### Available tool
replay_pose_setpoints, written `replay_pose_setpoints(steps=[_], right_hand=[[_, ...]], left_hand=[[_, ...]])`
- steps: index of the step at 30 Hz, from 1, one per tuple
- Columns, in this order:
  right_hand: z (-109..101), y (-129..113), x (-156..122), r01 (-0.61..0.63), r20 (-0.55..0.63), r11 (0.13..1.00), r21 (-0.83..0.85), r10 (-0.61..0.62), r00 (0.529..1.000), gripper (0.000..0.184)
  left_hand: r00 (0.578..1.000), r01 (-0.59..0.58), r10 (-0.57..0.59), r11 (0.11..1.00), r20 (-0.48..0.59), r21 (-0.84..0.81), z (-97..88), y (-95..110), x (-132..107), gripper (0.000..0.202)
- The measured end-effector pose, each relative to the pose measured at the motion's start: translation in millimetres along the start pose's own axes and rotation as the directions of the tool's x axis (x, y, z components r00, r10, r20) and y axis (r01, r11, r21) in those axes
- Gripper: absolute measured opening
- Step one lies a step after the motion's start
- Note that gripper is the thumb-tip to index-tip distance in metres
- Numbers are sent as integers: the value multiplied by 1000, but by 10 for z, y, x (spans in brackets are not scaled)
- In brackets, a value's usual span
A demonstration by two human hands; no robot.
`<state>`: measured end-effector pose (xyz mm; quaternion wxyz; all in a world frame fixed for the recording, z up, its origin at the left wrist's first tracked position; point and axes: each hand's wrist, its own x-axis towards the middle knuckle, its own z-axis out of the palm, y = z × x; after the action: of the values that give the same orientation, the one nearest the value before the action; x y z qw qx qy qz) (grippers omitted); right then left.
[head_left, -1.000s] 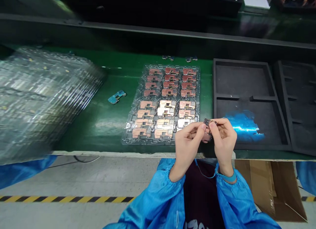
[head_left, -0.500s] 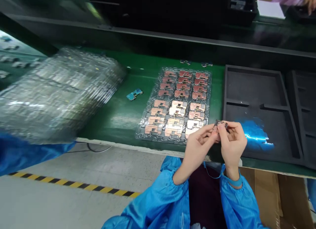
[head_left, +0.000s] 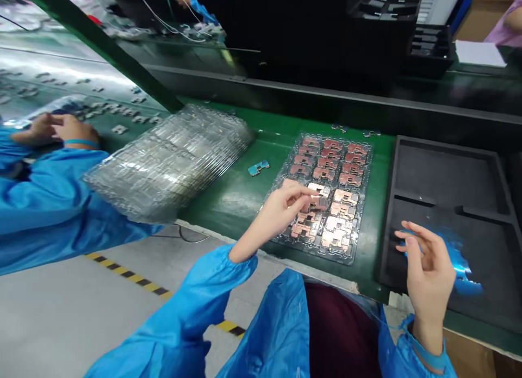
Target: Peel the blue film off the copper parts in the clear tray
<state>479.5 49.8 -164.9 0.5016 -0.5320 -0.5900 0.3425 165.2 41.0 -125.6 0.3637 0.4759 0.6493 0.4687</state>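
Note:
A clear plastic tray (head_left: pixel 323 253) on the green belt holds rows of small copper-coloured parts (head_left: pixel 343 210). My left hand (head_left: pixel 285 205) reaches over the tray's left half. Its thumb and fingers are pinched on one copper part (head_left: pixel 316 197) at the middle column. My right hand (head_left: pixel 428 266) hovers apart to the right, fingers spread and holding nothing, above the near compartment of a black foam tray (head_left: pixel 444 166). A piece of shiny blue film (head_left: pixel 467 269) lies in that compartment just beyond my right hand.
A tall stack of empty clear trays (head_left: pixel 171 157) sits left of the parts tray. A small blue part (head_left: pixel 258 167) lies loose on the belt between them. A co-worker's hands (head_left: pixel 61 129) and blue sleeve (head_left: pixel 49 198) are at the far left. A black rail runs behind the belt.
Both hands held one small part together near the tray's front right corner. Now they are apart: my left hand carried the part over the tray, my right hand came away empty. The view swung left.

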Motion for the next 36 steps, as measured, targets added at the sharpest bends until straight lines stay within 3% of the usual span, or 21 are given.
replay_pose_setpoints(steps=[3,6,9,12,14,18,21,23,25,28,31,33,36], right_hand=[[-31,51,7,-21,5,999,-35,21,1000,25],[-31,44,12,-34,29,999,-39,35,999,24],[-33,32,16,-48,30,998,-46,50,998,24],[-48,54,2,-52,20,998,-37,53,998,23],[-58,79,-13,-53,14,998,-25,53,998,23],[-70,97,-33,-54,12,998,-27,54,998,21],[-80,85,-40,-65,17,997,-38,66,998,23],[-88,88,-53,-81,43,995,-50,83,996,26],[-95,115,-70,-85,78,995,-57,90,993,27],[-98,190,-85,-55,106,997,-55,61,993,22],[-94,258,-85,-4,122,1000,-27,8,993,18],[-75,274,-96,16,139,1000,-1,-16,990,17],[6,251,-146,-33,75,999,3,33,997,19]], left_hand=[[999,43,-42,999,-11,12,0,-194,-198,8],[996,22,-14,996,-88,85,71,-331,-323,7],[967,-75,134,962,-216,263,152,-404,-380,9],[921,-165,298,882,-253,441,212,-464,-496,16],[924,-192,331,834,-191,517,246,-513,-622,24],[969,-219,241,762,47,610,289,-602,-859,40],[954,-288,266,668,141,686,248,-584,-903,43],[929,-340,334,595,161,728,190,-506,-791,42],[894,-398,407,532,187,747,155,-379,-489,39],[851,-491,449,496,272,716,267,-129,390,34],[880,-474,307,608,362,637,640,94,1573,32],[886,-460,278,630,371,626,977,171,2299,36],[888,-434,195,656,418,617,1445,169,3035,39]])
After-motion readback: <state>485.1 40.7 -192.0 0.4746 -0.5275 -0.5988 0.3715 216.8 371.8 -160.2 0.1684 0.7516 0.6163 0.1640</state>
